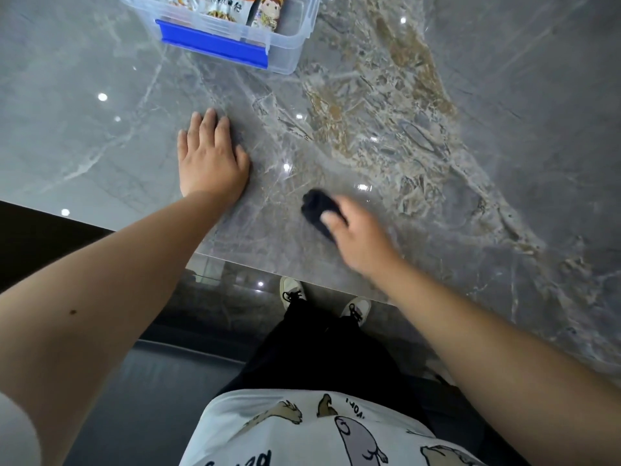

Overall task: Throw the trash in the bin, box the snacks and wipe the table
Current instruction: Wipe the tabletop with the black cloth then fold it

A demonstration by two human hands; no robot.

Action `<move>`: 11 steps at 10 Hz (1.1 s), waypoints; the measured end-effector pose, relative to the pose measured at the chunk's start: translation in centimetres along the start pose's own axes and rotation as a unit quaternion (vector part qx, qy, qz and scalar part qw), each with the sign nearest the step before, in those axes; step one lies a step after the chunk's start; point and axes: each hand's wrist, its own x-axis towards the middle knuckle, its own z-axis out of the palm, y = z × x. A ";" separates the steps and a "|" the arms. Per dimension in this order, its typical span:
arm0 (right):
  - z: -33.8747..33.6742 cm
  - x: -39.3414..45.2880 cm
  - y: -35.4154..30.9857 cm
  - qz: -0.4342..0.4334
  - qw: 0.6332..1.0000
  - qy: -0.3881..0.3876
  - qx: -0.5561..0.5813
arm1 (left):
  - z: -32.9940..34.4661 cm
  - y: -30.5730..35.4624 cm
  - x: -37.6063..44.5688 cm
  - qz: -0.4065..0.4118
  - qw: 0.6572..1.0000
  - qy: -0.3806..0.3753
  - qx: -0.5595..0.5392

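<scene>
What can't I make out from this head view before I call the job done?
- Clear box: top edge cuts it off, so its far side and full snack count are unseen.
- Dark cloth: motion blur, and the right hand covers part.
- Bin: not in view.
- Table: frame edges cut it off; smears unreadable under glare.

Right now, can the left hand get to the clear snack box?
Probably yes. The left hand rests flat and empty on the table, and only bare marble lies between it and the snack box further up.
</scene>
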 end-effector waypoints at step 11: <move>-7.0 10.0 7.1 -0.148 0.905 -0.061 -0.394 | 2.0 7.3 -0.3 0.068 0.997 -0.008 0.026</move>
